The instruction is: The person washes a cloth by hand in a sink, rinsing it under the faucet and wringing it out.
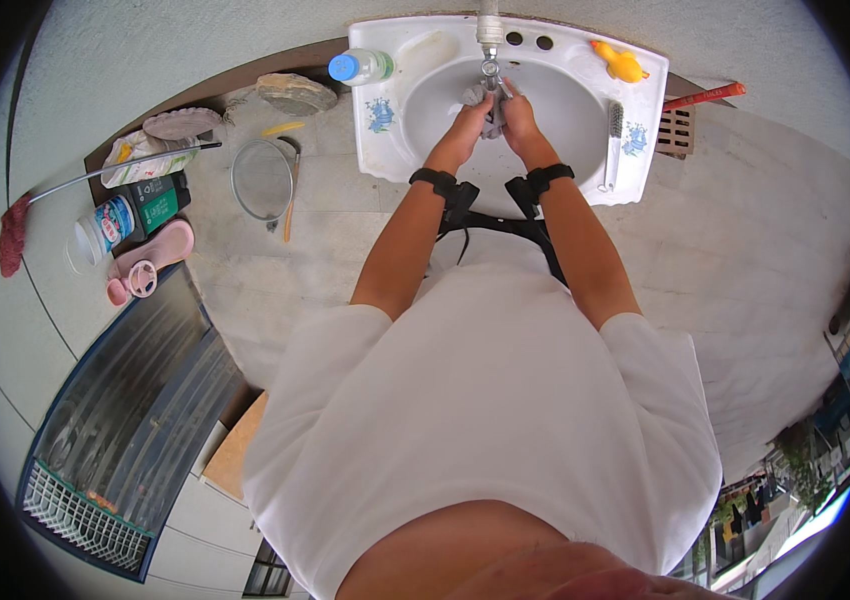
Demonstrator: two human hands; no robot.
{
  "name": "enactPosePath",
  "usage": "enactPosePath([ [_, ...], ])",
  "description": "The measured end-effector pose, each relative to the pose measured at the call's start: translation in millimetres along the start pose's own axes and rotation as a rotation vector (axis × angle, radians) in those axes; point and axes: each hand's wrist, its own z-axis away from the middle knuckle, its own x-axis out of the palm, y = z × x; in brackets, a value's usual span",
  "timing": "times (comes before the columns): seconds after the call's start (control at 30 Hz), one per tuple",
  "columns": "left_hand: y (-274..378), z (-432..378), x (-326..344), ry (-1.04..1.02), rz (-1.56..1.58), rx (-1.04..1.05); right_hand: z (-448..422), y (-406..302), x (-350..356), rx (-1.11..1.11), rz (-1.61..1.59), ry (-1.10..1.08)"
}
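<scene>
A grey cloth point(493, 112) is gripped between my left hand point(473, 124) and my right hand point(520, 118), over the bowl of a white washbasin point(560, 127). Both hands are just below the metal tap point(490, 67); a finger of my right hand reaches up beside it. The fingertips are partly hidden by the cloth and the backs of the hands. On the basin's left rim lies a clear plastic bottle with a blue cap point(361, 67). The right rim bears a yellow rubber duck point(621, 63) and a white-handled brush point(614, 142).
Left of the basin are a round sieve point(262, 180), a stone slab point(296, 94), a white bucket point(105, 229), a dark green container point(159, 204) and a pink plastic item point(162, 246). A red tube point(704, 97) and a floor grate point(675, 132) lie to the right.
</scene>
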Motion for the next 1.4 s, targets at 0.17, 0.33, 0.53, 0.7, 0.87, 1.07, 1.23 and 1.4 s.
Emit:
enactPosePath([
  [0.17,12,36,18,0.031,-0.224,-0.048,7,-12,5,0.028,0.111,0.146],
  [0.33,9,19,-13,0.109,-0.043,-0.099,46,10,30,0.1,-0.082,-0.096],
  [0.53,14,46,51,0.085,-0.214,0.012,-4,-9,-15,0.031,-0.143,0.095],
  [0.7,10,35,54,0.13,-0.324,0.094,13,-8,-9,-0.055,-0.11,0.073],
  [0.87,15,24,25,0.143,0.023,-0.084,31,5,10,-0.065,0.098,0.098],
  [1.07,-7,44,24,0.059,-0.106,-0.051,14,-6,4,-0.01,0.083,0.234],
  [1.23,3,35,9,0.07,0.257,-0.037,20,18,18,-0.065,0.131,0.15],
  [1.4,7,38,31,-0.026,0.245,-0.053,-48,11,-34,-0.044,0.162,0.178],
])
